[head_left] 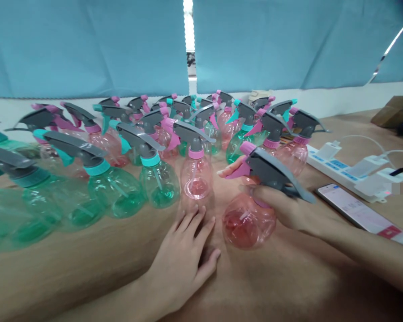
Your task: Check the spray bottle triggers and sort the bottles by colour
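Note:
My right hand (282, 203) is closed around the neck of a pink spray bottle (247, 223) with a grey trigger head and pink nozzle, holding it tilted just above the wooden table (87, 268). My left hand (184, 257) lies flat on the table with fingers spread, holding nothing, its fingertips close to another pink spray bottle (196, 179) standing upright. Several green and pink spray bottles (116, 188) stand crowded behind and to the left.
A white power strip (342, 172) with plugged chargers and cables lies at the right. A phone (359, 212) with a lit screen rests beside my right forearm. A cardboard box (394, 112) sits far right. Blue curtains hang behind.

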`<move>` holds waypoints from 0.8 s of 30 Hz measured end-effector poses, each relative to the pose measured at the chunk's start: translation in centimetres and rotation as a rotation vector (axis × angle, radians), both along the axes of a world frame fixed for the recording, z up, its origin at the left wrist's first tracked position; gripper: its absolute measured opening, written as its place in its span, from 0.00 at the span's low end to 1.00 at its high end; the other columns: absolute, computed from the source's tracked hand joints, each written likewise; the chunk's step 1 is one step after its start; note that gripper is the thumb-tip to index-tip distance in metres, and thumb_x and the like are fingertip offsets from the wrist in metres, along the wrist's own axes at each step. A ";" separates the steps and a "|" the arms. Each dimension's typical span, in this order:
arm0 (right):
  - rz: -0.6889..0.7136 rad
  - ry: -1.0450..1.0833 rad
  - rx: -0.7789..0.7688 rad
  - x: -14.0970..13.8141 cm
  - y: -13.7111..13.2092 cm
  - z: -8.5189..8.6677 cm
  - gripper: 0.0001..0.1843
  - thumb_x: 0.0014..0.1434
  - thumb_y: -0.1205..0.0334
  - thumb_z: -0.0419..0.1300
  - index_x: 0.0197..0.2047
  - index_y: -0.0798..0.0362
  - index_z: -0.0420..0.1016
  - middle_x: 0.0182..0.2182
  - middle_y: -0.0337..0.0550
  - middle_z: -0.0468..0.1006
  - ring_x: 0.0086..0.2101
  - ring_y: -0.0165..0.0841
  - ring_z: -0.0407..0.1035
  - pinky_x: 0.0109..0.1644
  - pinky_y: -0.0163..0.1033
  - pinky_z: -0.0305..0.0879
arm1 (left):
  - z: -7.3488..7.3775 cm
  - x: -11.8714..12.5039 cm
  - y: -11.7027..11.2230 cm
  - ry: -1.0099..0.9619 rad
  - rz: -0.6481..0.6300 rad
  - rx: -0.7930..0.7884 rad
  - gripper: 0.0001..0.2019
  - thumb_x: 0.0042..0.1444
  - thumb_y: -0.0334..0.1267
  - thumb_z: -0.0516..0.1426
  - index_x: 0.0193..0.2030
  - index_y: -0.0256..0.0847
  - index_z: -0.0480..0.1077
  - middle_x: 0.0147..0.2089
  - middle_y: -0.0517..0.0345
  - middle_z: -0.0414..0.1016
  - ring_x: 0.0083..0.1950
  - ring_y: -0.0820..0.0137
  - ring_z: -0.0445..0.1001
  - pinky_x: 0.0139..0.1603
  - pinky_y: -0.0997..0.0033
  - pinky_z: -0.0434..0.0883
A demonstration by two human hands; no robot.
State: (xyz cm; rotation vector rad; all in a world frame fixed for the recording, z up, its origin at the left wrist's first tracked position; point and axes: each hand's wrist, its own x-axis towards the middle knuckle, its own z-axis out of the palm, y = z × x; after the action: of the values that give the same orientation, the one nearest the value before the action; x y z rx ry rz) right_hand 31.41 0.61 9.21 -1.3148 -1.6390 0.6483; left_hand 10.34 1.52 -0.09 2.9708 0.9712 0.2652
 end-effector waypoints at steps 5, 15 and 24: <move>0.074 0.040 -0.071 0.4 0.0 -0.9 0.06 0.53 0.65 0.54 0.25 0.47 0.65 0.19 0.36 0.62 0.26 0.35 0.65 0.31 0.41 0.63 | -0.1 0.0 -0.1 -0.004 0.001 0.018 0.25 0.62 0.44 0.55 0.62 0.34 0.65 0.66 0.39 0.61 0.65 0.49 0.62 0.59 0.45 0.64; 0.048 0.068 -0.124 0.7 -0.1 -1.2 0.02 0.54 0.61 0.54 0.32 0.48 0.68 0.28 0.40 0.72 0.30 0.37 0.70 0.33 0.43 0.67 | -0.6 -0.1 0.0 -0.040 -0.007 0.019 0.24 0.62 0.43 0.54 0.62 0.33 0.64 0.66 0.40 0.62 0.65 0.49 0.62 0.60 0.45 0.63; 0.023 0.066 -0.050 1.3 -0.1 -2.6 0.04 0.57 0.58 0.58 0.31 0.46 0.72 0.29 0.39 0.75 0.30 0.36 0.71 0.33 0.41 0.68 | 0.1 0.1 -0.1 0.012 0.001 -0.016 0.25 0.61 0.42 0.55 0.63 0.33 0.64 0.66 0.39 0.61 0.66 0.49 0.61 0.60 0.45 0.64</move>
State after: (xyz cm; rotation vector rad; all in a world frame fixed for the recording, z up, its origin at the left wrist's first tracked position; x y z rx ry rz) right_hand 32.67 0.54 6.62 -1.2980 -1.5955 0.7437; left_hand 10.40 1.45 0.01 2.9609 0.9707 0.2385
